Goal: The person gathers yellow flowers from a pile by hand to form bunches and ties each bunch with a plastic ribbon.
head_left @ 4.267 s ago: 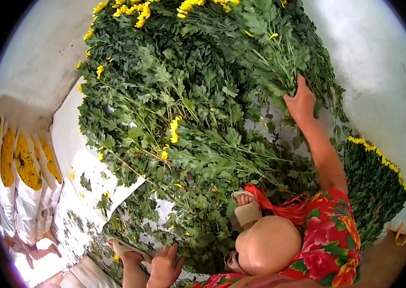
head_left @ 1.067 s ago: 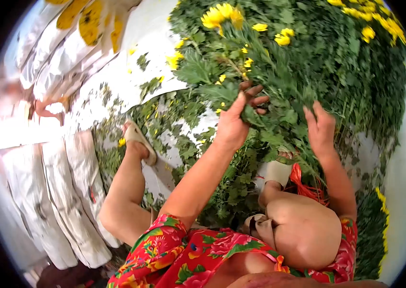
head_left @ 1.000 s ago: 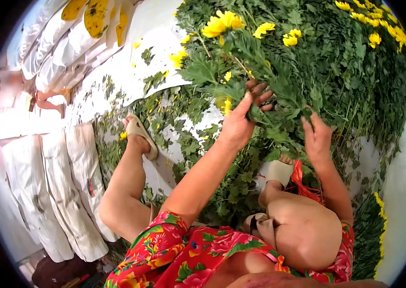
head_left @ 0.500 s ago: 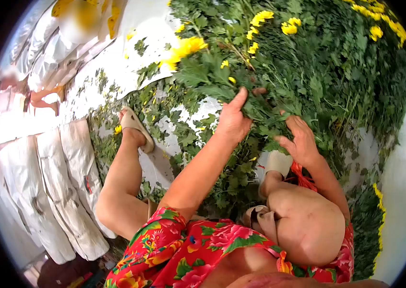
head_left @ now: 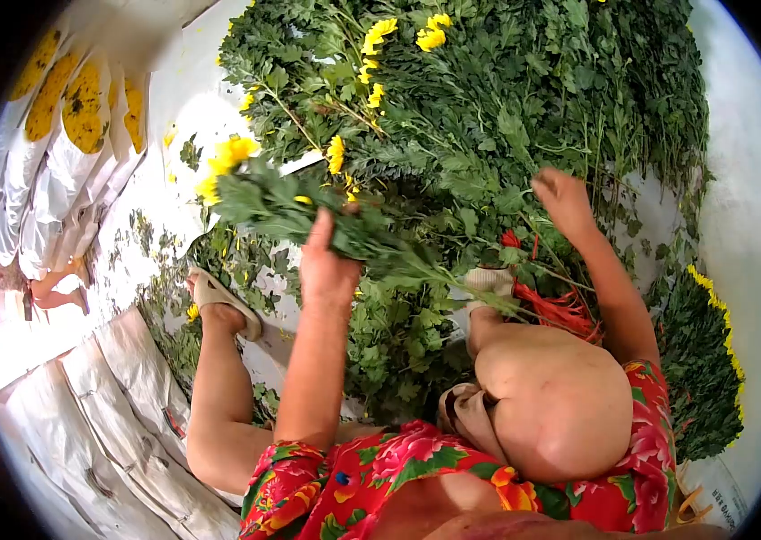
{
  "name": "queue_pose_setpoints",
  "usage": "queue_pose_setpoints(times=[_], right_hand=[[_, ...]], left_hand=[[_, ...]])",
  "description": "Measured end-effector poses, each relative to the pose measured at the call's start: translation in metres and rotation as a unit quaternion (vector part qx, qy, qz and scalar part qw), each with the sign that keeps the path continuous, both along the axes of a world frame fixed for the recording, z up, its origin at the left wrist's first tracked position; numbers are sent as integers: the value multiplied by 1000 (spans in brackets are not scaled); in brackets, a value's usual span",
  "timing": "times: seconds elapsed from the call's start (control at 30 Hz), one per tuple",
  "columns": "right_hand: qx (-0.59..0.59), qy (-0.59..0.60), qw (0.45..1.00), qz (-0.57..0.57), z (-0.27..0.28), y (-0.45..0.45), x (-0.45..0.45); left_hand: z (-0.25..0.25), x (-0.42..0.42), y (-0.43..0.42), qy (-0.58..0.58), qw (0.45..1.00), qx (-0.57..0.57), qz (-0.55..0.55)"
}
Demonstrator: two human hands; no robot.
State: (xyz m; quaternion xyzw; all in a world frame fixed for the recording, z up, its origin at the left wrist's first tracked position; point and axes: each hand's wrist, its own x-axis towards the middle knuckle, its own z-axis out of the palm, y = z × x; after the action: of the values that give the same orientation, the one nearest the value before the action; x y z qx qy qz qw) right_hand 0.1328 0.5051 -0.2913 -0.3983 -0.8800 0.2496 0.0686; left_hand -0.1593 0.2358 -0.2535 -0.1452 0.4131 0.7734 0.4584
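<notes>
My left hand [head_left: 328, 270] is closed around a bunch of yellow chrysanthemums [head_left: 282, 202]. Its flower heads point to the upper left, and the bare stems trail to the lower right, toward my right knee. My right hand [head_left: 564, 200] is at the near edge of a large heap of leafy chrysanthemum stems [head_left: 524, 99]. Its fingers are curled together, and whatever they may hold is too small to make out. Below my right forearm, a bundle of red ties [head_left: 565, 313] lies beside my right sandal [head_left: 488, 281].
Loose leaves [head_left: 398, 346] litter the floor between my feet. Long bundles in white wrapping [head_left: 129, 405] lie at left, and wrapped yellow flowers [head_left: 84, 108] lie at upper left. More yellow-edged chrysanthemums [head_left: 700, 360] are at right. Part of another person's limb [head_left: 61, 286] shows at far left.
My left hand has moved left with the bunch, away from the heap. My right hand has risen toward the heap, its fingers now curled. The view has shifted to the right.
</notes>
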Motion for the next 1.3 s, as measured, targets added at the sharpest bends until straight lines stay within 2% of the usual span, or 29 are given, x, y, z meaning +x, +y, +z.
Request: queue_pose_setpoints(times=[0.03, 0.07, 0.13, 0.17, 0.2, 0.3, 0.33, 0.4, 0.47, 0.53, 0.6, 0.67, 0.77, 0.8, 0.87, 0.93, 1.1, 1.17, 1.2, 1.27, 1.3], right_hand=[[99, 71, 992, -42, -18, 9, -8], [100, 72, 992, -43, -20, 17, -20], [176, -164, 970, -44, -23, 24, -45], [-60, -146, 981, -114, -18, 25, -53], [-59, -145, 981, -114, -8, 21, -58], [42, 35, 996, -66, -6, -3, -48], [40, 35, 997, -61, -4, 0, -44], [-107, 78, 985, -113, 3, 4, -33], [-83, 41, 986, -138, 3, 3, -24], [-213, 115, 963, -119, 27, -7, -24], [-179, 127, 969, -114, 26, -19, -23], [-67, 117, 981, -141, 25, -41, -26], [-146, 174, 965, -134, 37, -81, -35], [-63, 181, 972, -135, 30, -97, -41], [-75, 162, 980, -83, 45, -126, -47], [-55, 197, 979, -21, 40, -145, -47], [-45, 188, 980, 49, 41, -145, -47], [-51, 201, 974, 87, 41, -148, -45], [-51, 198, 975, 82, 40, -149, -43], [-82, 157, 969, 170, 42, -146, -41], [-107, 139, 966, 192, 48, -146, -45]], left_hand=[[16, 19, 12, -3, 1000, -13, -6], [3, 29, 15, -35, 999, 19, -32], [-6, 49, 20, -47, 996, 28, -68], [-7, 54, 22, -47, 996, 28, -68], [-7, 57, 23, -43, 995, 49, -69], [-11, 53, 15, -54, 994, 50, -76], [-12, 48, 14, -64, 994, 40, -83], [-17, 45, 13, -63, 993, 52, -81], [-16, 46, 19, -62, 994, 60, -60], [-16, 47, 24, -45, 994, 77, -58], [-5, 46, 31, -14, 994, 75, -77], [-8, 46, 34, -28, 994, 91, -53], [-15, 48, 41, -67, 994, 77, -26], [-12, 48, 43, -103, 994, 22, -29], [-6, 50, 42, -80, 993, 70, -45], [-14, 54, 44, -88, 992, 79, -34], [-6, 52, 41, -116, 986, 119, -13], [1, 49, 35, -156, 971, 182, -13], [0, 47, 29, -160, 970, 181, -17], [-6, 40, 19, -162, 971, 159, -79], [-8, 39, 18, -141, 982, 93, -85]])
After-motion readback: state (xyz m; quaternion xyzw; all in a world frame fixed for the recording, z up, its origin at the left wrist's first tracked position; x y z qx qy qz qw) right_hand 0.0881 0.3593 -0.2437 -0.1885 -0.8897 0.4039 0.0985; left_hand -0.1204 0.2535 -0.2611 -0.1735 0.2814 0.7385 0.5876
